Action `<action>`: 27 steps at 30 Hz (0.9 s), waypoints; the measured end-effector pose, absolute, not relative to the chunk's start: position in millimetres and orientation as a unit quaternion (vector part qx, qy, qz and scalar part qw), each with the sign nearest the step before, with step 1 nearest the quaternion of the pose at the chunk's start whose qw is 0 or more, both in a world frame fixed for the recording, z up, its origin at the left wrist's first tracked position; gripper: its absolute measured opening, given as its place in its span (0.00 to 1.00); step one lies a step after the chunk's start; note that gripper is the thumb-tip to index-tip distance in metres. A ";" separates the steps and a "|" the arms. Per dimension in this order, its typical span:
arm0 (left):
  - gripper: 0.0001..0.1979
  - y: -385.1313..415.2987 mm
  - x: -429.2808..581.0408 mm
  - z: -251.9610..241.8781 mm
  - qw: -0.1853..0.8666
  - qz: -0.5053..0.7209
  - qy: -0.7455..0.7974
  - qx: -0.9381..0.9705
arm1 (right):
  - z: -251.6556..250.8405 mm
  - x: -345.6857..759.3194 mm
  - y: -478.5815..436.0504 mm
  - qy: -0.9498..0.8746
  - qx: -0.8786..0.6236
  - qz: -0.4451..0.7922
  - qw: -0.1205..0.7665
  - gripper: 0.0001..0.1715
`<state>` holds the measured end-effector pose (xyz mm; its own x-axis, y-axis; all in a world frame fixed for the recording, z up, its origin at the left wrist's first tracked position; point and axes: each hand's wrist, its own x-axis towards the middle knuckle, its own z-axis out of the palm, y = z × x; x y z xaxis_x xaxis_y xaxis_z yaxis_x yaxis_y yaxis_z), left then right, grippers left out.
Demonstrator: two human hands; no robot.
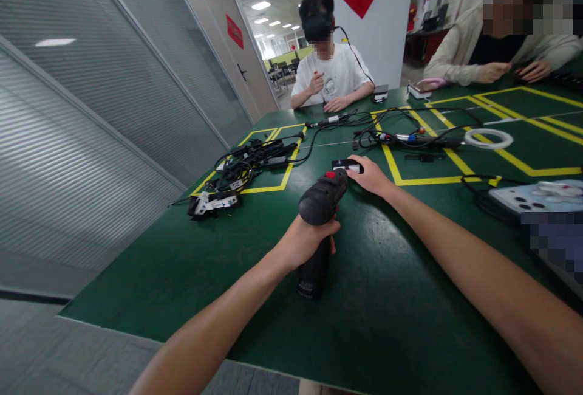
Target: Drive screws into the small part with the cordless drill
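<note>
My left hand [304, 242] is wrapped round the grip of a black cordless drill [321, 200] with a red switch on top. Its head points away from me, and the battery end of the handle is low over the green table [164, 273]. Just beyond the drill's front end, my right hand [372, 175] grips a small black-and-white block [345, 164] between thumb and fingers. The drill's nose lies close to the block; whether they touch is hidden behind the drill body.
A heap of black cables [255, 161] lies to the left, beside a white-and-black bracket [214, 202]. Farther right are more cables, a pen-shaped tool [419, 139] and a white ring [489, 138]. A phone [537, 197] is near my right forearm. Two people sit across the table.
</note>
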<state>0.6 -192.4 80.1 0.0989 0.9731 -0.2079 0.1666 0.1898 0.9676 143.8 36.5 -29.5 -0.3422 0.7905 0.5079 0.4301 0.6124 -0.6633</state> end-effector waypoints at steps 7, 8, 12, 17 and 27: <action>0.10 -191.9 -0.3 79.6 0.536 0.380 0.545 0.521 | -28.5 143.9 35.3 -0.792 -0.388 0.208 0.423 0.23; 0.10 -192.0 -0.3 79.8 0.535 0.378 0.546 0.522 | -28.2 143.9 35.2 -0.792 -0.388 0.208 0.423 0.23; 0.10 -191.7 -1.2 78.5 0.534 0.380 0.541 0.527 | -26.8 143.9 34.1 -0.795 -0.386 0.201 0.423 0.24; 0.10 -190.6 -2.5 74.6 0.531 0.383 0.531 0.538 | -25.7 143.7 32.9 -0.801 -0.381 0.191 0.420 0.26; 0.10 -191.7 -0.8 77.5 0.535 0.384 0.543 0.522 | -26.7 144.6 33.2 -0.801 -0.388 0.191 0.414 0.26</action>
